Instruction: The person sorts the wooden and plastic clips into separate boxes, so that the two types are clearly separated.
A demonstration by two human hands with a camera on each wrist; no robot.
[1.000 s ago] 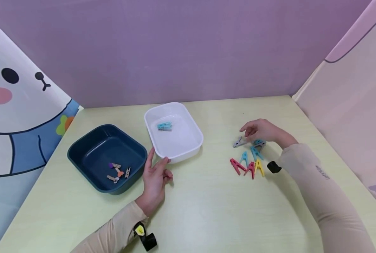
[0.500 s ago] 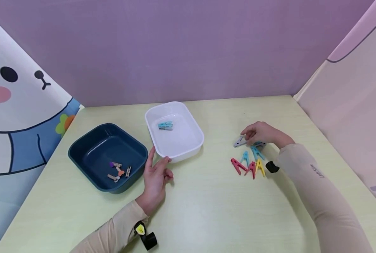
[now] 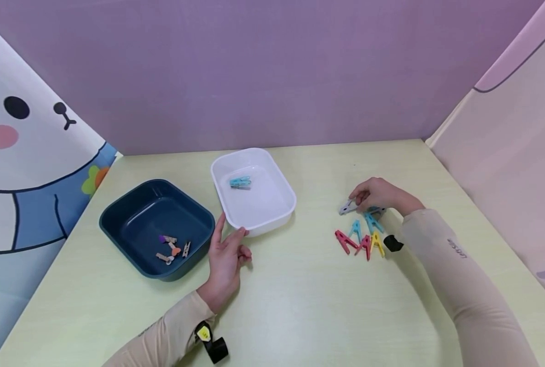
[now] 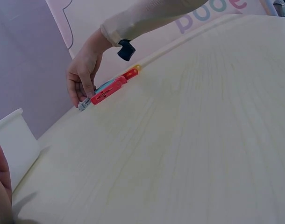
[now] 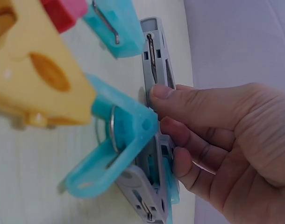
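My right hand point(image 3: 379, 193) pinches a grey clothespin point(image 3: 347, 207) on the table, its thumb lying along the pin's side in the right wrist view. Just under that hand are another grey clothespin point(image 5: 141, 196) and a blue one point(image 5: 128, 133). Nearer to me lie two red clothespins point(image 3: 344, 241), a yellow one point(image 3: 377, 243) and more blue ones point(image 3: 356, 230). My left hand point(image 3: 224, 262) rests at the near corner of the white basin point(image 3: 272, 224), index finger and thumb spread against it. Blue and grey clothespins point(image 3: 240, 182) lie inside the basin.
Left of the white basin stands a dark blue basin point(image 3: 130, 201), holding several small wooden clips point(image 3: 171, 247). A purple backdrop point(image 3: 272, 76) rises behind the table point(image 3: 309, 306), with printed cloth panels point(image 3: 25, 153) on both sides.
My right hand has lowered slightly and closed its fingertips on the grey clothespin. The left hand and both basins stay in place.
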